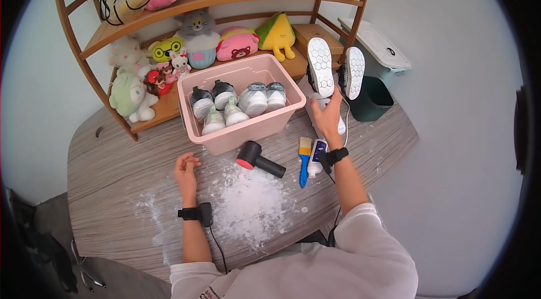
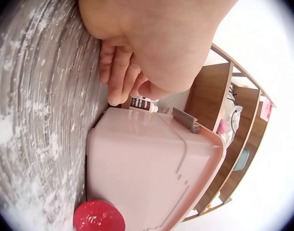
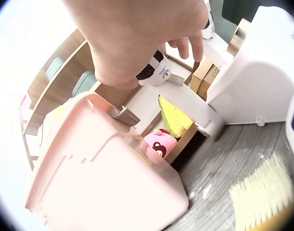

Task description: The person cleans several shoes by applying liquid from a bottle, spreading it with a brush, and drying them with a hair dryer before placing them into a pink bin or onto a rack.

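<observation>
My right hand (image 1: pixel 327 116) reaches up to a black-and-white shoe (image 1: pixel 321 67), fingertips right at its lower end, thumb spread from the fingers. The shoe stands tilted, patterned white sole outward; its mate (image 1: pixel 354 74) stands alongside. In the right wrist view, the shoe (image 3: pixel 159 72) shows partly behind the hand. Both shoes are over a white plastic stand (image 3: pixel 255 82). My left hand (image 1: pixel 186 169) hovers by the table, fingers loosely bent and holding nothing, near a pink bin (image 1: pixel 248 137). White and grey shoes (image 1: pixel 253 99) fill part of the bin.
A black device with a red end (image 1: pixel 256 159), a blue-handled brush (image 1: pixel 304 161) and a white bottle (image 1: pixel 317 155) lie on the table. White powder (image 1: pixel 251 203) is spread in front. Behind stands a wooden shelf (image 1: pixel 225 0) with plush toys; a dark green bin (image 1: pixel 372 99) is at right.
</observation>
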A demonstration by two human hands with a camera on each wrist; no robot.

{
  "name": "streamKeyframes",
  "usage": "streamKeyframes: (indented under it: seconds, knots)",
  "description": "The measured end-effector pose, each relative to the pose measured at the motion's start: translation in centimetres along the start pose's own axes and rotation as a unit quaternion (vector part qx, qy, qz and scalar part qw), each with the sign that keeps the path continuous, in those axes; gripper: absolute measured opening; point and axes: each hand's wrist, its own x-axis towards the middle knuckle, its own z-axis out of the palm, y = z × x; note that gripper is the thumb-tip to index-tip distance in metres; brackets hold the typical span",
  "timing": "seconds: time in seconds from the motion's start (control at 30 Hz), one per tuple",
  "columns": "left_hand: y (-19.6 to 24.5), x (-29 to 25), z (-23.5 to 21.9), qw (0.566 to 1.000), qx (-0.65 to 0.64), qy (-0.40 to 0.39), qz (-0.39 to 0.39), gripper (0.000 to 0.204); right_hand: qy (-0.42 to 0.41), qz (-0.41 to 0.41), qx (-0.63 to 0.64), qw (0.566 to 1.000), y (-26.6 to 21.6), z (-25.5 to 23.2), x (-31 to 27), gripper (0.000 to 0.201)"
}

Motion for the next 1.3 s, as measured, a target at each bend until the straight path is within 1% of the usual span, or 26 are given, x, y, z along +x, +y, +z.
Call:
streamKeyframes:
  seconds: [0.03,0.2,0.27,0.3,0.37,0.4,0.43,0.5,0.53,0.57,0.63,0.67,0.7,0.77,0.8,0.87,0.9,0.97,1.1,1.17,1.3]
  knots:
    - [0.2,0.0,0.0,1.0,0.0,0.0,-0.002,0.02,-0.021,0.042,0.042,0.998,0.0,-0.2,-0.7,0.085]
    - [0.2,-0.1,0.0,1.0,0.019,-0.01,-0.003,0.02,-0.037,0.05,0.03,0.998,-0.4,-0.8,-3.2,0.079]
    - [0.7,-0.3,0.1,1.0,0.021,-0.007,-0.001,0.019,-0.033,0.05,0.034,0.998,-1.5,-0.7,-4.5,0.06]
    - [0.9,-0.3,0.2,1.0,0.023,-0.004,-0.003,0.019,-0.037,0.05,0.035,0.997,-1.9,-0.5,-5.2,0.06]
    - [1.2,-0.4,0.3,0.999,0.04,-0.006,-0.021,0.017,-0.068,0.048,0.08,0.993,-2.9,-0.4,-7.0,0.04]
    - [1.1,-0.4,0.3,0.999,0.041,-0.004,-0.024,0.017,-0.061,0.044,0.09,0.993,-3.7,-0.2,-7.9,0.028]
    - [1.0,-0.4,0.2,0.999,0.042,-0.008,-0.02,0.017,-0.064,0.046,0.09,0.993,-4.1,0.2,-8.9,0.028]
    - [0.8,-0.3,0.0,0.999,0.045,-0.012,-0.017,0.017,-0.135,0.106,0.15,0.974,-4.8,1.0,-11.0,0.027]
    - [0.8,-0.3,0.0,0.998,0.051,-0.014,-0.015,0.017,-0.158,0.105,0.145,0.971,-5.8,0.9,-11.8,0.027]
    - [0.7,-0.3,0.0,0.998,0.057,-0.016,-0.013,0.017,-0.16,0.106,0.146,0.97,-6.4,1.2,-12.4,0.027]
    - [0.6,-0.3,0.1,0.998,0.061,-0.015,-0.014,0.017,-0.22,0.09,0.16,0.958,-7.4,1.6,-13.4,0.028]
    - [0.6,-0.3,0.1,0.998,0.063,-0.015,-0.014,0.017,-0.238,0.1,0.15,0.954,-8.1,1.6,-13.5,0.029]
    - [0.6,-0.3,0.1,0.998,0.063,-0.014,-0.015,0.017,-0.24,0.1,0.15,0.954,-8.4,1.9,-13.7,0.029]
    - [0.8,-0.4,0.1,0.997,0.068,-0.02,-0.013,0.017,-0.286,0.037,0.149,0.946,-8.9,2.2,-14.1,0.039]
    - [0.9,-0.4,0.2,0.997,0.069,-0.017,-0.013,0.017,-0.288,0.036,0.15,0.945,-9.1,2.2,-14.4,0.039]
    - [1.1,-0.5,0.3,0.997,0.069,-0.015,-0.025,0.017,-0.335,-0.001,0.133,0.933,-9.5,2.1,-15.0,0.057]
    - [1.2,-0.5,0.3,0.997,0.07,-0.012,-0.025,0.017,-0.336,-0.002,0.134,0.932,-9.6,2.1,-15.0,0.057]
    - [1.0,-0.6,0.3,0.997,0.068,-0.017,-0.016,0.017,-0.368,0.0,0.129,0.921,-9.6,1.9,-15.2,0.069]
    - [0.4,-0.5,0.1,0.997,0.074,-0.019,-0.017,0.017,-0.38,0.009,0.129,0.916,-9.6,1.8,-15.3,0.071]
    - [0.3,-0.3,0.1,0.997,0.073,-0.028,-0.009,0.017,-0.388,0.009,0.093,0.917,-10.1,1.6,-15.2,0.072]
    - [0.3,-0.6,0.1,0.997,0.079,-0.018,-0.009,0.016,-0.387,0.001,0.079,0.919,-10.1,1.8,-15.6,0.074]
